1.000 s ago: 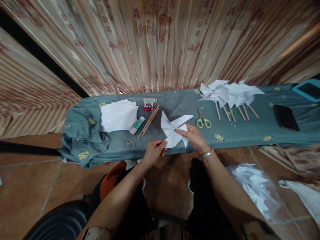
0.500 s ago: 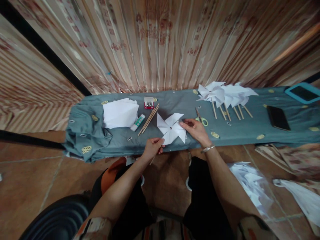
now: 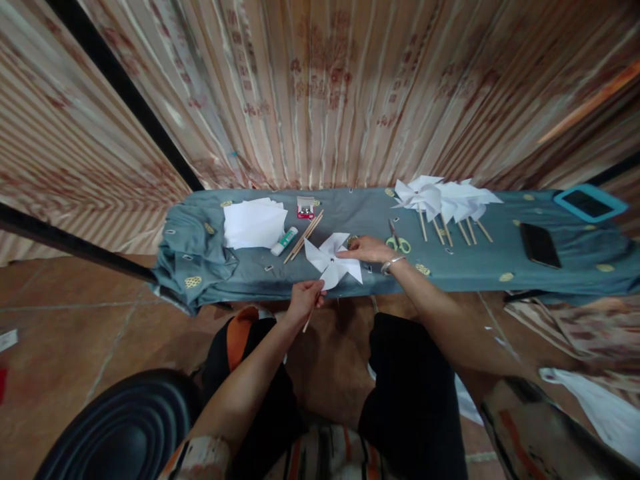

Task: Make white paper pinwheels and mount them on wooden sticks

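A white paper pinwheel with a small dark pin at its centre is held over the front of the cloth-covered bench. My left hand is closed around its thin wooden stick, just below the blades; the stick's lower end pokes out under the hand. My right hand reaches in from the right with a finger stretched out, its tip touching a blade near the pin. Green-handled scissors lie just right of this hand. Left of the pinwheel are loose wooden sticks and a glue stick.
A stack of white paper and an open red box of pins lie on the bench to the left. Several pinwheels lie overlapped at right, beside a black phone and a blue-framed tablet. A black stool stands lower left.
My right hand has moved from the outer blade tip inward, and its finger now rests near the pin. The pinwheel's blades look slightly turned. The camera view has shifted a little.
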Tool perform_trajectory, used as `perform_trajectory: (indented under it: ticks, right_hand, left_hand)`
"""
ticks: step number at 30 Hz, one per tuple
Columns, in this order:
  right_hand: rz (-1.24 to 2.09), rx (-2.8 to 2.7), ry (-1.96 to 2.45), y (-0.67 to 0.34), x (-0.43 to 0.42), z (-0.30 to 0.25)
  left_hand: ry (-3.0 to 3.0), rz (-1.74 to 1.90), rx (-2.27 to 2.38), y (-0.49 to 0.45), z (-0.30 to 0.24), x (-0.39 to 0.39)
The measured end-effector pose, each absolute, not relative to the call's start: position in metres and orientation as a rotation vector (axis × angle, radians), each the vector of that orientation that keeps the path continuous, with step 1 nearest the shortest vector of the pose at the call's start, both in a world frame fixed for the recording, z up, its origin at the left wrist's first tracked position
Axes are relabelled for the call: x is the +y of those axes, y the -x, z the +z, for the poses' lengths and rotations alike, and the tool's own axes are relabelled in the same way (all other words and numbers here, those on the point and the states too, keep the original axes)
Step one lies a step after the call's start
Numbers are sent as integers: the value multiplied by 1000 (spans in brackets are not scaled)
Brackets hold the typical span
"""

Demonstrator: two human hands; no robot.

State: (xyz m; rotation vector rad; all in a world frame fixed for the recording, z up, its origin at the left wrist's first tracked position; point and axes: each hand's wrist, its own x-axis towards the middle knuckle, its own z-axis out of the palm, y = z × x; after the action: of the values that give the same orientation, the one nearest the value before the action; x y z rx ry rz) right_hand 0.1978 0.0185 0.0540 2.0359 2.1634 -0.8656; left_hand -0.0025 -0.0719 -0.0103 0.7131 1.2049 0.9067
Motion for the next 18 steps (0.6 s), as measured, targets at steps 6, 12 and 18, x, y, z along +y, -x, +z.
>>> perform_trajectory:
  ticks: [6,12,18]
  right_hand:
    - [-704,2169,-1820,-177,30,55]
    - [-644,2135,-1693,-173,35,62]
    - [-610,2124,-1664,-169,37,61]
  left_hand:
    - [-676,907,1195,-3,-19,-77]
    - [-643,902,1191,-8,-23,-79]
    - [-609,886,1218,-11,-25,-81]
